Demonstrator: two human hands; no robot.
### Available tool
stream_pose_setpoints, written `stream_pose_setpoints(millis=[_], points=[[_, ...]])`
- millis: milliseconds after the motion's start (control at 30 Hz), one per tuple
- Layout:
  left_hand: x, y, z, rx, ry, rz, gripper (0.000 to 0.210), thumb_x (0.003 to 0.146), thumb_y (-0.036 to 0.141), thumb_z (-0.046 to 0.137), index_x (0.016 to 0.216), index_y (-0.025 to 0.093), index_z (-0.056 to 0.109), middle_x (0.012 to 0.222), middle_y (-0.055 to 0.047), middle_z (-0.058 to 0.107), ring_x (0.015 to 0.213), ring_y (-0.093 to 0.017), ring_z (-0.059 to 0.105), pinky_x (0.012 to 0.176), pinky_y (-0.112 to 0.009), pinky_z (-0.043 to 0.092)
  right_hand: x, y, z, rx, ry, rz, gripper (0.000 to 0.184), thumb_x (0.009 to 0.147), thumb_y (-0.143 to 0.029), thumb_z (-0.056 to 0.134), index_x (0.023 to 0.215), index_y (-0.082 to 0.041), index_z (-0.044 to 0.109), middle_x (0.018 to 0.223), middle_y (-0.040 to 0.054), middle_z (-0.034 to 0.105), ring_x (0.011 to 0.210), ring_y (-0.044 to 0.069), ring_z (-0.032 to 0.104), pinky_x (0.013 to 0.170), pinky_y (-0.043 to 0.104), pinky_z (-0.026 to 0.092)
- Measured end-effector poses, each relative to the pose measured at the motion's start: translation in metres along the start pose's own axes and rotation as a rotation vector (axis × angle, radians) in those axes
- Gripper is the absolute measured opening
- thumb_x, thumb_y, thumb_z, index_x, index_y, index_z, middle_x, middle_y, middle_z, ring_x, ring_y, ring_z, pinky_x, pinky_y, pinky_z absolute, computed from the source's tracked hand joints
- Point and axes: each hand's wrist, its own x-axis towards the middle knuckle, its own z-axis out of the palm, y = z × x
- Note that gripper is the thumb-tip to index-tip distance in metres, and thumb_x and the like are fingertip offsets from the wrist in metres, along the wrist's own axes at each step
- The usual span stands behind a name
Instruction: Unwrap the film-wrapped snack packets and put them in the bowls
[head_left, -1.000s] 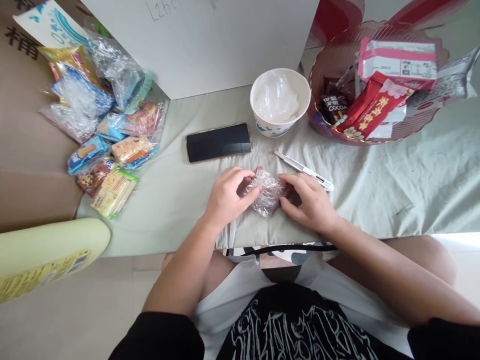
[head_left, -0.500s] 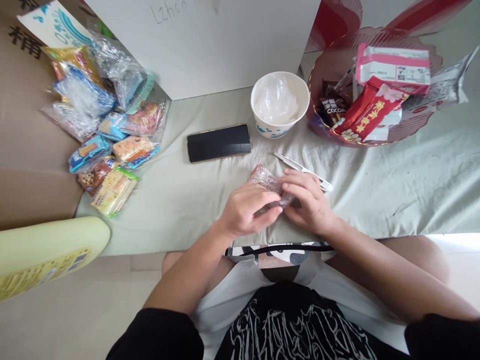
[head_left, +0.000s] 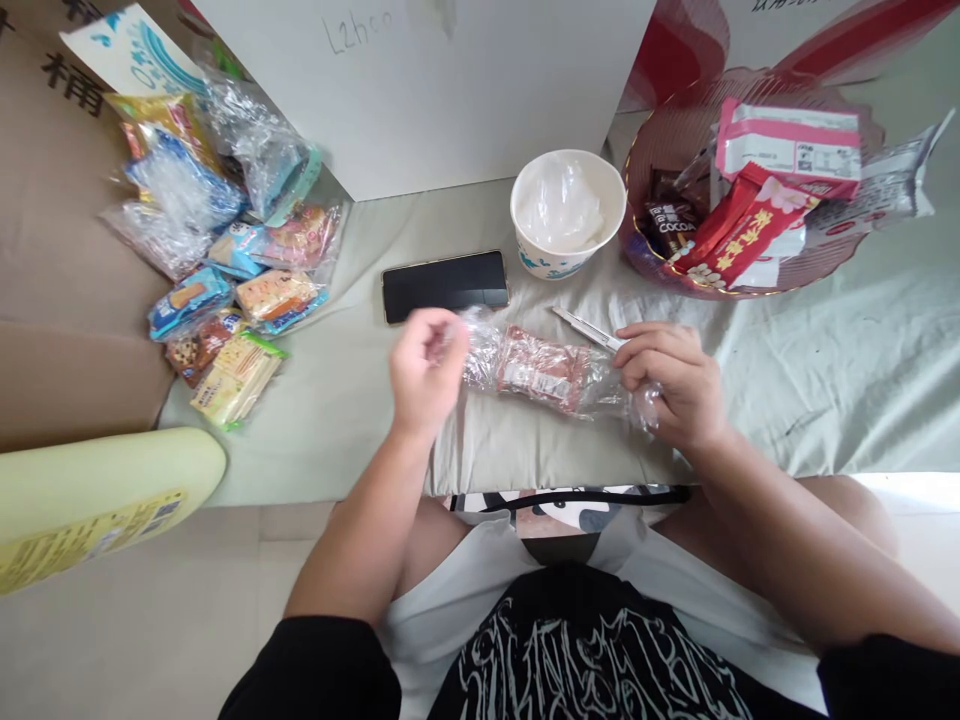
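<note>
A small brownish-red snack packet (head_left: pixel 541 370) with a pale printed label lies in a sheet of clear plastic wrap (head_left: pixel 481 350), stretched out sideways between my hands. My left hand (head_left: pixel 427 368) is closed on the wrap's left end, near the phone's front edge. The right end of the wrap is gripped by my right hand (head_left: pixel 671 380), its fingers curled. Just behind the packet is a white utility knife (head_left: pixel 586 328); its right end is hidden by my right fingers.
A black phone (head_left: pixel 445 285) and a paper cup (head_left: pixel 555 262) lined with clear plastic stand behind. At the right is a pink glass bowl (head_left: pixel 750 290) of snacks. Several wrapped snacks (head_left: pixel 276 298) pile up at left, beside a yellow-green bottle (head_left: pixel 112 465). A white box (head_left: pixel 450 110) stands at the back.
My hands have moved apart, the left one leftward and the right one rightward. The wrap that was bunched between them is now drawn out, exposing the packet to view.
</note>
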Motion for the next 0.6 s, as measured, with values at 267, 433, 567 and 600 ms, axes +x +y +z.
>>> stream_pose_setpoints(millis=[267,433,567,600], points=[[0.010,-0.006,-0.017,0.266,0.053,0.396,0.029,0.090,0.044,0.060,0.114,0.027,0.059,0.124,-0.007,0.064,0.121,-0.029,0.061,0.096,-0.049,0.053,0.000,0.000,-0.013,0.004,0.086,0.067,0.028,0.085,-0.026,0.052,0.108,-0.026,0.066,0.119,0.0096,0.069,0.108,0.031,0.065,0.093,0.051,0.051],[0.008,0.002,0.004,0.617,-0.320,0.464,0.038,0.088,0.039,0.066,0.125,0.028,0.062,0.129,-0.008,0.070,0.137,-0.033,0.053,0.117,-0.057,0.033,-0.001,-0.001,-0.003,-0.192,-0.071,-0.010,0.024,0.088,-0.033,0.066,0.110,-0.026,0.063,0.114,0.0097,0.071,0.113,0.032,0.064,0.093,0.048,0.048],[0.006,0.004,0.006,0.643,-0.337,0.440,0.019,0.096,0.024,0.053,0.094,0.024,0.071,0.069,0.000,0.069,0.078,-0.021,0.070,0.098,-0.047,0.047,-0.003,0.006,0.000,-0.285,-0.052,0.104,0.007,0.092,-0.021,0.061,0.089,-0.026,0.065,0.085,0.0042,0.071,0.095,0.027,0.066,0.086,0.045,0.043],[0.006,0.005,0.006,0.622,-0.330,0.464,0.021,0.096,0.023,0.052,0.087,0.024,0.071,0.063,0.001,0.066,0.069,-0.020,0.067,0.090,-0.044,0.049,-0.003,0.007,-0.001,-0.286,-0.017,0.131,0.009,0.092,-0.020,0.061,0.087,-0.027,0.065,0.082,0.0037,0.070,0.091,0.026,0.065,0.084,0.044,0.042]])
